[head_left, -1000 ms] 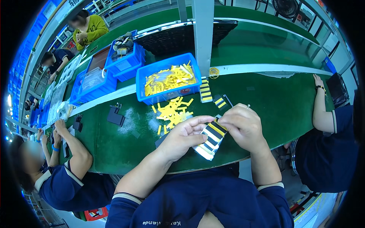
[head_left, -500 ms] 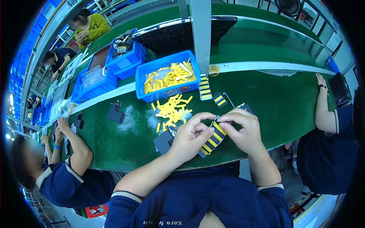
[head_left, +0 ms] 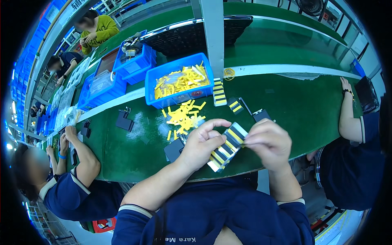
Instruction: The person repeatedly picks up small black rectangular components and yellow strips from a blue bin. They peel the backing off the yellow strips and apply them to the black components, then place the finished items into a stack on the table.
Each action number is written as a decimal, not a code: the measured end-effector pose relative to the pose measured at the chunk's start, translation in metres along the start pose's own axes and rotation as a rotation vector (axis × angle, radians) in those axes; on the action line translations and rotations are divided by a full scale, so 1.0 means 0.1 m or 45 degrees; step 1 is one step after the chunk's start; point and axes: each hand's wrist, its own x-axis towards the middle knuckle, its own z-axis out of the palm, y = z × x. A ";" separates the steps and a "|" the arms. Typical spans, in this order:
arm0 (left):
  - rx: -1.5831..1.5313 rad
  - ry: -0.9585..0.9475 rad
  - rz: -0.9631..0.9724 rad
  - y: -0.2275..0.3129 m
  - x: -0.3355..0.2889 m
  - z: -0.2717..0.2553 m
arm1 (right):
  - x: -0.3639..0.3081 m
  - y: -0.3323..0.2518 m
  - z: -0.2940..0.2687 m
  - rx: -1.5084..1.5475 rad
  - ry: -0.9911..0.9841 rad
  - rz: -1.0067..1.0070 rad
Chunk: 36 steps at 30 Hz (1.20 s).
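My left hand (head_left: 199,143) is closed on a tilted sheet of black and yellow stripes (head_left: 228,148), its thumb on the striped face. White backing shows at both ends of the sheet. Just to the right, my right hand (head_left: 269,143) has its thumb and fingers pinched together by the sheet's edge. It is slightly blurred, and anything between those fingertips is too small to make out. Below my left hand's wrist side lies a flat black part (head_left: 174,150), partly covered. Beyond my hands, loose yellow strips (head_left: 184,116) lie in a pile.
A blue bin (head_left: 152,100) of yellow pieces stands behind the pile. Beside it lies another striped sheet (head_left: 219,93), with a small striped piece (head_left: 235,106) and a black part (head_left: 261,115) nearer me. More black parts (head_left: 124,121) lie left. Co-workers sit on both sides.
The striped sheet has turned and now shows its white end near my right hand. My right hand has moved slightly right and down, off the sheet's top.
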 end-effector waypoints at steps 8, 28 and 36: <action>1.436 -0.132 0.084 0.08 0.20 -0.02 | -0.30 0.33 -0.38 0.390 0.491 0.727; 2.159 -0.219 0.500 -0.29 0.94 0.98 | -0.89 0.32 -0.59 0.582 0.930 0.724; 2.480 -0.095 0.899 -0.45 0.89 0.94 | -0.88 0.30 -0.54 0.580 0.952 0.621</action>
